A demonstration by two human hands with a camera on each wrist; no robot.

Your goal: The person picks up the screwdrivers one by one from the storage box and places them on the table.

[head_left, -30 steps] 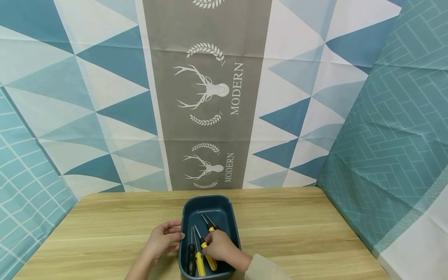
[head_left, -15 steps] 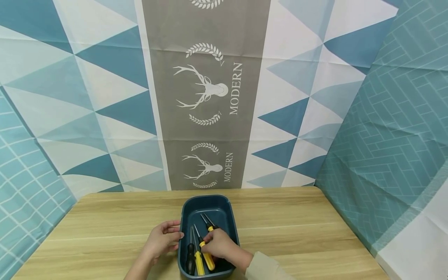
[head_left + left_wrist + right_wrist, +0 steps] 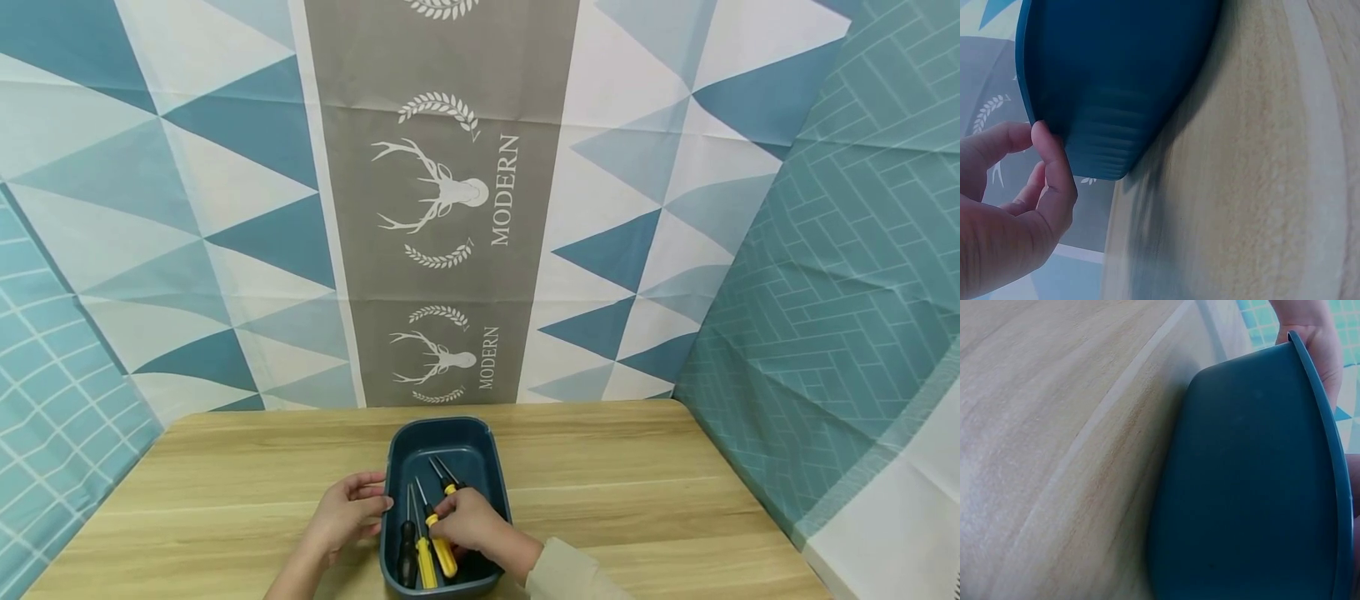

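At twelve o'clock, behind everything, hangs a printed cloth [image 3: 450, 275] with triangles, deer heads and the word MODERN; a teal herringbone cloth [image 3: 840, 325] hangs at three o'clock, a pale blue grid cloth [image 3: 52, 400] at nine. Below lies a wood-grain desk [image 3: 615, 475], and toward its six o'clock side stands a dark blue tray [image 3: 478, 471]. At the tray's nine o'clock side the left hand [image 3: 348, 512] pinches the rim between thumb and finger. From four o'clock the right hand [image 3: 472, 525], below a beige sleeve [image 3: 570, 573], reaches inside and pinches a yellow-and-black screwdriver [image 3: 446, 558] by its handle. Toward seven o'clock in the tray lie a black-handled screwdriver [image 3: 407, 557] and, beside it, a yellow-handled screwdriver [image 3: 427, 567], shafts toward twelve. Two slim shafts [image 3: 437, 467] show just past the right hand, which partly hides what they belong to.
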